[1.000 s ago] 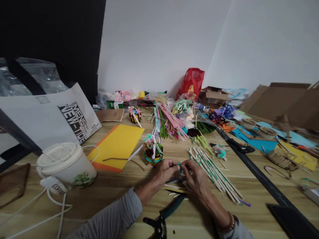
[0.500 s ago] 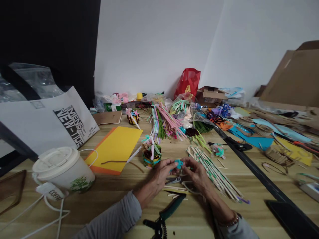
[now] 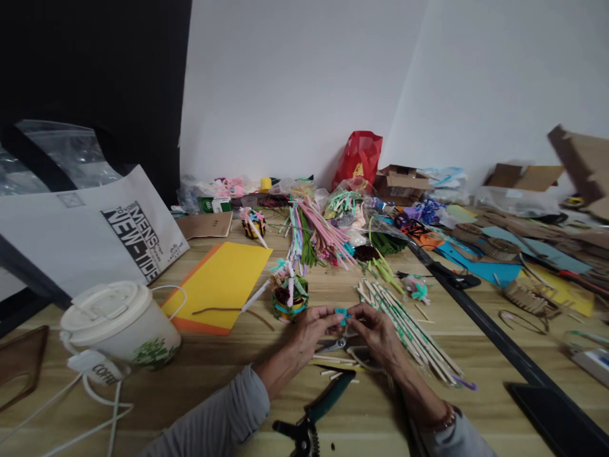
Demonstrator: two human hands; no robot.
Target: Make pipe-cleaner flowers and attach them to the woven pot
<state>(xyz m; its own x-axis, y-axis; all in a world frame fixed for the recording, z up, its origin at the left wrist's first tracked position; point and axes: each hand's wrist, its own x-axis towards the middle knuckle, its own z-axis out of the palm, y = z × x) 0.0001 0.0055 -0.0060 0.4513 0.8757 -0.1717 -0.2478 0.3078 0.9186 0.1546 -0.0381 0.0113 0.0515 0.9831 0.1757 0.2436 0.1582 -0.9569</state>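
Observation:
Between both sets of fingertips is a small turquoise fuzzy piece (image 3: 341, 315). My left hand (image 3: 314, 328) pinches it from the left, and my right hand (image 3: 375, 327) grips its right side. Scissors (image 3: 339, 344) lie on the table just below my fingers, partly hidden. To the left of my left hand stands a small round pot decorated with fuzzy green, pink and turquoise pieces (image 3: 289, 297). A bundle of pale sticks (image 3: 413, 333) lies right of my right hand.
Dark-handled cutters (image 3: 328, 398) lie near the front edge. A lidded cup (image 3: 118, 324) with a cord and yellow paper (image 3: 233, 276) are on the left. Fuzzy stems (image 3: 321, 231) are piled behind; a black strip (image 3: 490, 324) crosses the right side.
The turquoise piece has turned and looks more compact between my fingers, which have shifted slightly. At the far right, the large cardboard piece has moved, exposing an open box behind it.

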